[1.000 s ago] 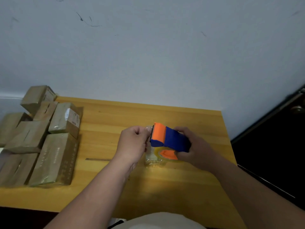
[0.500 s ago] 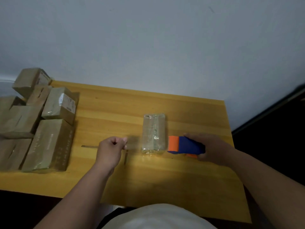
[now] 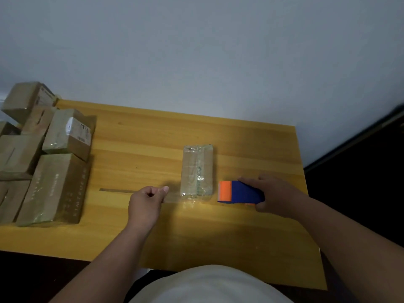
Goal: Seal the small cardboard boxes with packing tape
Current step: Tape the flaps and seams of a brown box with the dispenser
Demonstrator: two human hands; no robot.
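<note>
Orange-and-blue, the tape dispenser (image 3: 240, 192) lies gripped in the person's right hand (image 3: 277, 194) near the right edge of the wooden table (image 3: 140, 136), just beside a small cardboard box (image 3: 197, 170) wrapped in clear tape at mid-table. The left hand (image 3: 146, 202), fingers (image 3: 162, 190) curled, pinches a strip of clear tape (image 3: 175, 199) running toward the box's near end. More taped cardboard boxes (image 3: 54, 186) crowd the table's left edge.
</note>
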